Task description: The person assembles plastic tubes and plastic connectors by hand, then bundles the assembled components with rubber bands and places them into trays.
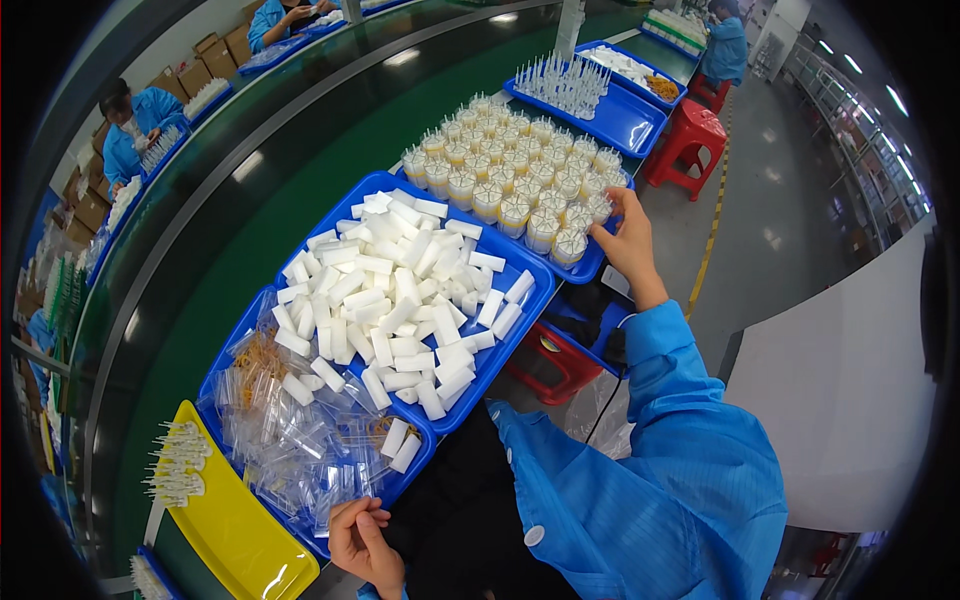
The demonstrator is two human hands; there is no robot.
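Blue sleeve (690, 430), nearest, leads to the right hand (628, 245), fingers bent at the right edge of white-and-yellow cylinders (515, 210) packed on a blue tray (592, 264); whether they grip one cannot be told. Half-curled, the left hand (365, 545) is just beside clear plastic pieces (290, 430), its grip unclear. Heaped white tubes (400, 290) lie between the hands, with a yellow tray (238, 522) at left and a red stool (558, 368) partly hidden below

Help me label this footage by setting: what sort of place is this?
Probably a factory assembly line: blue trays of small parts line a long green work surface, people in blue jackets work beyond it, and rows of alike white-topped pieces stand beside the right hand.
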